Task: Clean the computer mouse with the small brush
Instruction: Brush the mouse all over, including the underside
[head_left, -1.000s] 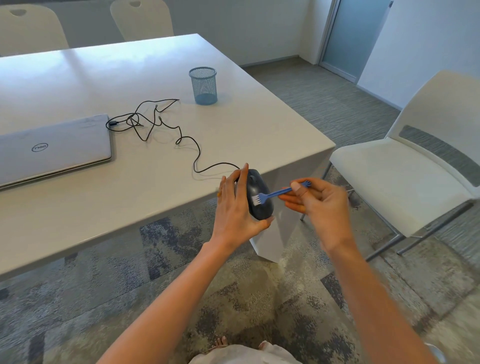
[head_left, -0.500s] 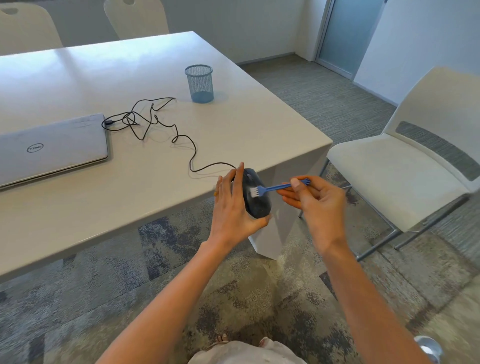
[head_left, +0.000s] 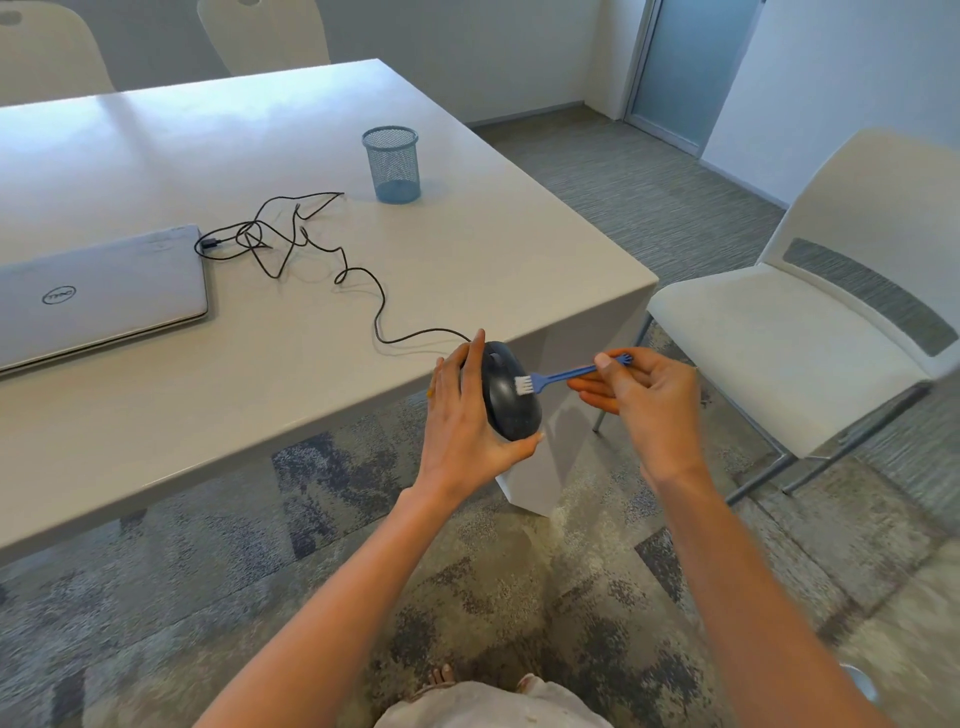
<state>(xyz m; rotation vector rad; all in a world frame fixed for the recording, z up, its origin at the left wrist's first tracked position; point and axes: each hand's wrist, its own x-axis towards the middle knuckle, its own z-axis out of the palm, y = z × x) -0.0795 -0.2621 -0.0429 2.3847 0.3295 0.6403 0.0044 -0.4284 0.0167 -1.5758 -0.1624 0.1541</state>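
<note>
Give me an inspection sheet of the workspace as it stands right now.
Surface: white rectangular table, matte top.
Job's things: black oval computer mouse held on edge off the table's near corner; small blue plastic brush, white bristles on the mouse's back.
Clutter: closed silver laptop; blue wire-mesh pen cup, upright.
Grippers: left hand cups the mouse; right hand pinches the brush handle.
Cables: black mouse cord runs in tangled loops to a plug beside the laptop.
Surroundings: white plastic chair to the right; patterned grey carpet; two more chair backs behind the table.
</note>
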